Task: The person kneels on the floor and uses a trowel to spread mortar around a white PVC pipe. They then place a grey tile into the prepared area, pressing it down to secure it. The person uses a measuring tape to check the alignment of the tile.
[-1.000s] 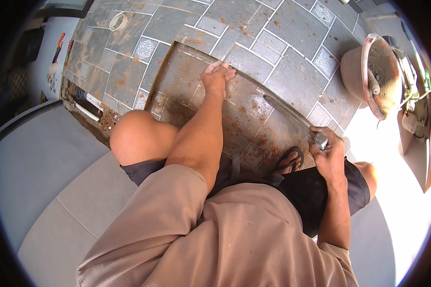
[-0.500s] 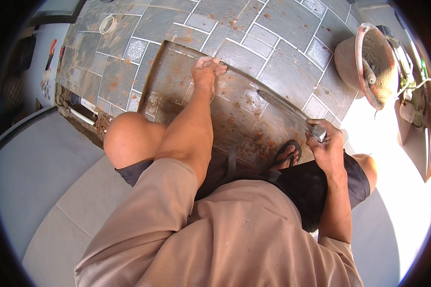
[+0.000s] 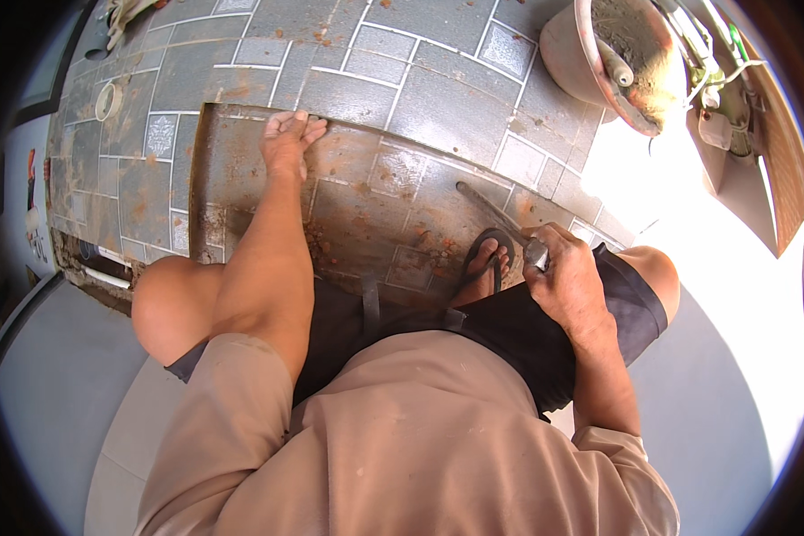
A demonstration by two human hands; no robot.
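Note:
In front of me lies a rectangular, muddy stretch of tiled floor (image 3: 348, 201) with a thin raised-looking edge (image 3: 411, 147) along its far and left sides. My left hand (image 3: 290, 141) rests at the far edge near the left corner, its fingers stretched out to the right and slightly apart. Wrapped round the grey end of a long, narrow tool is my right hand (image 3: 563, 277). The tool's dark, thin shaft (image 3: 489, 205) points away to the left over the muddy tiles. Its exact kind is hard to make out.
A mortar-smeared bucket (image 3: 565, 62) stands far right, a handled tool (image 3: 618, 68) inside it. My foot in a black flip-flop (image 3: 489, 259) is near the right hand. At left are a white ring (image 3: 108, 102) and a gap with a white pipe (image 3: 107, 278). A brown panel (image 3: 773, 170) stands right.
The view has shifted and turned, so the floor sits further left. My right hand has drawn the tool back from the far edge. My left hand stays at that edge.

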